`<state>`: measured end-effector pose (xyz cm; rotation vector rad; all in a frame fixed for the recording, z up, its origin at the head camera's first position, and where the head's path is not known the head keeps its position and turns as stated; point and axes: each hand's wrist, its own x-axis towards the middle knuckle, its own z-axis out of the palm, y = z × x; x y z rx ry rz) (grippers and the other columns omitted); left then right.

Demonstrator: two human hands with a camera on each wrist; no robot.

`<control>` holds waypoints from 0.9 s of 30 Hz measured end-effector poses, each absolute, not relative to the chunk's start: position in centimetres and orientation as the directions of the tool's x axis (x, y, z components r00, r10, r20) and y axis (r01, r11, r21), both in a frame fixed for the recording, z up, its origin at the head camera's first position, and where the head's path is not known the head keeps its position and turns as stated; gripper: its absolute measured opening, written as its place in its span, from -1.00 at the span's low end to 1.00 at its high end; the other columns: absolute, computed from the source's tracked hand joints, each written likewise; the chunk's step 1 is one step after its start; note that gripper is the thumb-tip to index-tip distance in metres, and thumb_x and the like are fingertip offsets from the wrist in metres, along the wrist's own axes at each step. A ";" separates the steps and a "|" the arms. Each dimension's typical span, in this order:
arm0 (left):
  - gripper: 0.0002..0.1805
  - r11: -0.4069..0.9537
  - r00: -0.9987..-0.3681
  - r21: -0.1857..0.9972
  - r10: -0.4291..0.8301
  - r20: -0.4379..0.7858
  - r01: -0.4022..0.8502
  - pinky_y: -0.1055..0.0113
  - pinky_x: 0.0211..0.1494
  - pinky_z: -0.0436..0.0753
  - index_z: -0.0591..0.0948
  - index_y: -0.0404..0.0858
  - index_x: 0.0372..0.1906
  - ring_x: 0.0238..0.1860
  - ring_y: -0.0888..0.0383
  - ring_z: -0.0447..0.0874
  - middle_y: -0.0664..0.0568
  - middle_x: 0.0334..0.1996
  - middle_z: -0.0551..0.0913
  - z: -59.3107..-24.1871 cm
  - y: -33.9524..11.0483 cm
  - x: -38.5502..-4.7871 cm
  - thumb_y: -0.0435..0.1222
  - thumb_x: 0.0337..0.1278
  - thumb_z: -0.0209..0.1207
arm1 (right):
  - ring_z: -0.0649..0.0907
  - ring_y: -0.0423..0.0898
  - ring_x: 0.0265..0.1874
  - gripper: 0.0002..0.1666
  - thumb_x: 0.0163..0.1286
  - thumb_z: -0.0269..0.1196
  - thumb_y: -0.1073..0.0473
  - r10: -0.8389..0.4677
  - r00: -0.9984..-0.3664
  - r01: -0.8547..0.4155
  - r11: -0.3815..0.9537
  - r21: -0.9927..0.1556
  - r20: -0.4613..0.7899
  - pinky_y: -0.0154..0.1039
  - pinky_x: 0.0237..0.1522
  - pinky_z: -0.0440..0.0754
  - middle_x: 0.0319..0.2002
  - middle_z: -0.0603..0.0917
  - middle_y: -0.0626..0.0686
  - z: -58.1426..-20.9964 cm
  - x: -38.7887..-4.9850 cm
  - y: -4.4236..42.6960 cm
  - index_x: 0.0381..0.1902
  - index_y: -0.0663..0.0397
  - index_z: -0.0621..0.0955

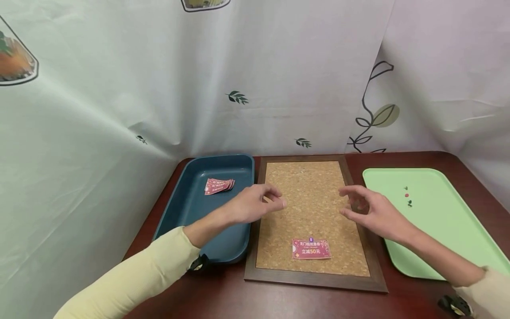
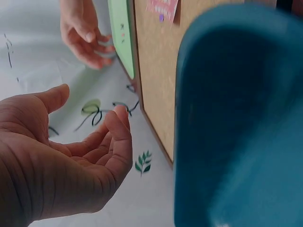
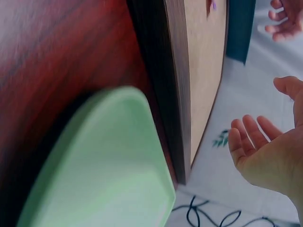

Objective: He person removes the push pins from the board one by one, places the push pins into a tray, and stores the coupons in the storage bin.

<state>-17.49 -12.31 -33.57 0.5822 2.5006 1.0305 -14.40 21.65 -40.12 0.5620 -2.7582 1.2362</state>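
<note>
My left hand (image 1: pixel 255 204) hovers over the left side of a framed cork board (image 1: pixel 307 208), its fingers loosely bent and nothing between them. Above the board's right edge is my right hand (image 1: pixel 374 210), also loosely bent and holding nothing. A pink coupon (image 1: pixel 311 250) lies flat near the board's front edge, with a purple push pin (image 1: pixel 311 239) at its top. In the left wrist view, a gap separates the left thumb from the fingers (image 2: pixel 120 137). The right wrist view shows the right hand (image 3: pixel 270 151) with its fingers apart.
A blue tray (image 1: pixel 191 208) left of the board holds a fanned stack of pink coupons (image 1: pixel 218 186). On the right lies a light green tray (image 1: pixel 434 212). Near the board's far edge is a small clear object (image 1: pixel 303 170). A white printed cloth (image 1: pixel 271 66) hangs behind the table.
</note>
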 end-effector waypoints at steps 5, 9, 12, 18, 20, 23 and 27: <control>-0.57 0.660 -0.825 0.714 0.524 -0.212 0.235 0.26 -0.06 0.68 0.65 -0.27 0.24 -0.02 0.13 0.69 0.09 -0.05 0.69 -34.6 -11.3 -16.8 -0.09 0.48 0.31 | 0.64 0.01 -0.14 -0.55 0.41 0.49 0.13 -0.363 -0.904 -0.411 0.587 -0.697 0.227 -0.20 -0.22 0.62 0.01 0.74 0.04 -41.0 -13.9 20.1 0.19 0.11 0.68; -0.65 0.670 -0.805 0.694 0.550 -0.222 0.266 0.30 -0.08 0.67 0.67 -0.31 0.16 -0.05 0.15 0.71 0.07 -0.09 0.72 -35.8 -10.7 -16.7 -0.20 0.45 0.34 | 0.65 -0.06 -0.19 -0.68 0.37 0.52 0.15 -0.417 -0.878 -0.455 0.567 -0.687 0.237 -0.21 -0.22 0.63 -0.07 0.76 -0.04 -41.8 -13.7 19.0 0.04 0.05 0.75; -0.71 0.667 -0.786 0.691 0.572 -0.236 0.279 0.31 -0.05 0.68 0.68 -0.35 0.13 -0.03 0.14 0.72 0.05 -0.12 0.73 -36.5 -10.2 -16.6 -0.29 0.44 0.34 | 0.65 -0.12 -0.23 -0.71 0.35 0.54 0.16 -0.456 -0.860 -0.471 0.545 -0.694 0.227 -0.24 -0.23 0.62 -0.11 0.75 -0.08 -42.2 -13.7 18.3 0.00 0.03 0.77; -0.80 0.673 -0.757 0.676 0.599 -0.259 0.301 0.38 -0.06 0.67 0.71 -0.34 0.04 -0.09 0.21 0.72 0.11 -0.23 0.73 -37.6 -9.6 -16.3 -0.38 0.40 0.35 | 0.59 -0.21 -0.33 -0.73 0.33 0.54 0.20 -0.514 -0.841 -0.446 0.488 -0.751 0.166 -0.32 -0.31 0.57 -0.23 0.70 -0.15 -42.9 -13.7 17.3 -0.03 0.06 0.78; -0.83 0.680 -0.752 0.669 0.600 -0.272 0.301 0.40 -0.13 0.65 0.73 -0.33 0.00 -0.19 0.26 0.70 0.13 -0.27 0.74 -37.8 -9.4 -16.2 -0.40 0.38 0.35 | 0.56 -0.22 -0.35 -0.75 0.33 0.54 0.20 -0.528 -0.834 -0.447 0.479 -0.756 0.159 -0.33 -0.33 0.55 -0.27 0.68 -0.18 -43.1 -13.7 17.0 -0.05 0.05 0.78; -0.85 0.695 -0.749 0.662 0.590 -0.300 0.282 0.42 -0.22 0.61 0.74 -0.30 -0.03 -0.30 0.31 0.65 0.15 -0.33 0.75 -38.1 -9.1 -16.1 -0.41 0.37 0.36 | 0.55 -0.22 -0.37 -0.79 0.34 0.53 0.20 -0.540 -0.828 -0.448 0.471 -0.760 0.153 -0.34 -0.34 0.53 -0.30 0.66 -0.19 -43.5 -13.7 16.6 -0.08 0.04 0.79; -0.88 0.710 -0.745 0.657 0.577 -0.336 0.254 0.42 -0.28 0.56 0.74 -0.26 -0.07 -0.36 0.32 0.61 0.16 -0.37 0.73 -38.5 -8.8 -15.9 -0.39 0.36 0.38 | 0.53 -0.21 -0.35 -0.83 0.34 0.53 0.24 -0.554 -0.820 -0.444 0.461 -0.768 0.142 -0.34 -0.34 0.51 -0.33 0.63 -0.18 -43.7 -13.7 16.3 -0.12 0.02 0.79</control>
